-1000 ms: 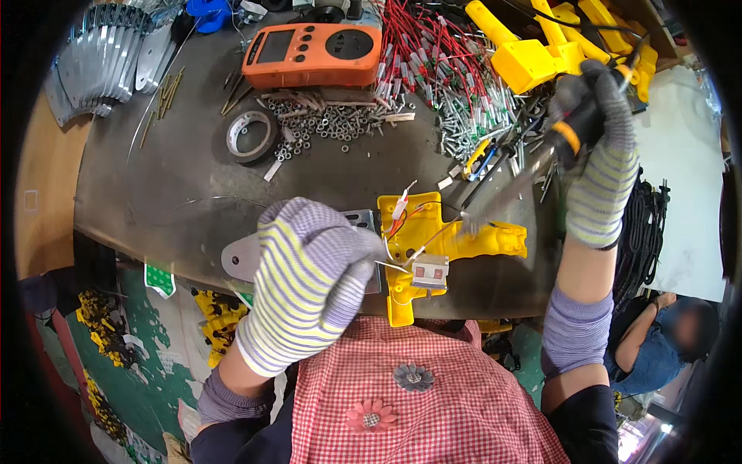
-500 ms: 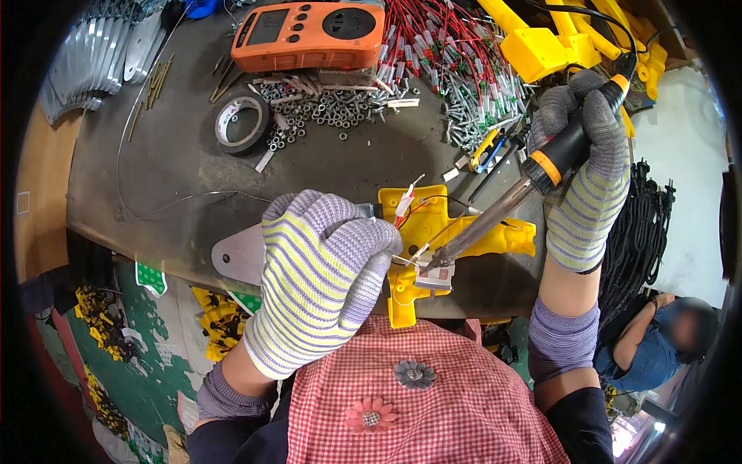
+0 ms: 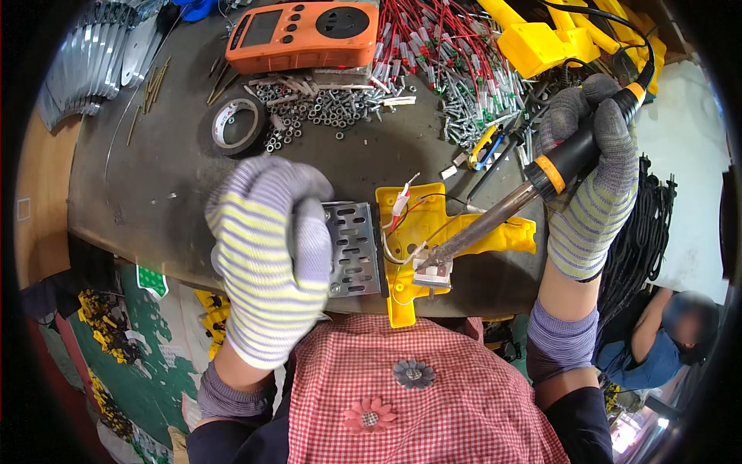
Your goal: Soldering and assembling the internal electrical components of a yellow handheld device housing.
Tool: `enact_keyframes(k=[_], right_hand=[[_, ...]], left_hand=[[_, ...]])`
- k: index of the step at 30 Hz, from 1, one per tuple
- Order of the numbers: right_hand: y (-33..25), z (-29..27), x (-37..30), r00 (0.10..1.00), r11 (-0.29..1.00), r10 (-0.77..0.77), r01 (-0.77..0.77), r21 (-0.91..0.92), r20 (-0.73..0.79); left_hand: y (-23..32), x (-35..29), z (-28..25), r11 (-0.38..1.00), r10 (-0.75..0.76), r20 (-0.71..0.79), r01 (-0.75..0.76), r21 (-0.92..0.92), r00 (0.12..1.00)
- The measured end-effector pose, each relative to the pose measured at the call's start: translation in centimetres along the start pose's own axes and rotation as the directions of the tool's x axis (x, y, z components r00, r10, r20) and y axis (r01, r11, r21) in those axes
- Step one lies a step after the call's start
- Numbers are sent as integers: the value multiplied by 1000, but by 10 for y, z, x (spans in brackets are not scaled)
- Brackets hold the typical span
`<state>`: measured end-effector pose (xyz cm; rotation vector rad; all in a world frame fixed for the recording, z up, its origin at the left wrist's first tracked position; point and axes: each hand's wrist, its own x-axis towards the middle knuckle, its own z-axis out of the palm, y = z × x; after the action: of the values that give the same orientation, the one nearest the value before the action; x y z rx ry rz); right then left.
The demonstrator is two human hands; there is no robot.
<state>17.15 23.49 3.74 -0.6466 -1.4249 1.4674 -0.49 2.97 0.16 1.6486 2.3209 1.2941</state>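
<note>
My right hand (image 3: 591,178), in a striped knit glove, grips the black handle of a soldering iron (image 3: 495,216). The iron's tip rests on or just over a small pale switch-like part (image 3: 433,274) at the lower end of a yellow plastic housing half (image 3: 417,205). Thin wires and a red-and-white lead (image 3: 400,201) stand up from the housing. A slotted metal plate (image 3: 353,247) adjoins the housing's left side. My left hand (image 3: 267,240), also gloved, is closed beside and partly over that plate. Its fingers are curled; whatever they hold is hidden.
An orange meter (image 3: 305,37), a roll of black tape (image 3: 238,125), scattered nuts (image 3: 332,108), screws (image 3: 471,112) and red leads (image 3: 417,27) cover the far bench. Yellow housings (image 3: 541,46) lie far right, black cables (image 3: 641,224) below them. Another person (image 3: 657,332) sits at right.
My left hand has drawn back left from the iron's tip, uncovering the slotted metal plate. The thin wire trailing to it has shifted left. The iron stays at the pale part.
</note>
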Motion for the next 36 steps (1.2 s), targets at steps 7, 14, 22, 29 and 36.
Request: enact_keyframes(k=[7, 14, 22, 29, 36], right_hand=[[-4, -2, -9, 999, 999, -25, 26, 39, -35], [-4, -2, -16, 997, 999, -16, 20, 48, -72], [-6, 4, -20, 992, 999, -42, 43, 3, -123], [-5, -2, -21, 988, 997, -77, 77, -5, -132], [-7, -5, -24, 990, 994, -105, 107, 24, -90]], left_hand=[[18, 5, 14, 989, -42, 76, 52, -139, 996], [15, 16, 16, 982, 183, -7, -183, -45, 983], [-1, 30, 9, 939, 222, 191, -156, -306, 956], [-11, 34, 13, 897, 289, 252, -170, -408, 923], [-10, 35, 15, 888, 354, 293, -222, -403, 888]])
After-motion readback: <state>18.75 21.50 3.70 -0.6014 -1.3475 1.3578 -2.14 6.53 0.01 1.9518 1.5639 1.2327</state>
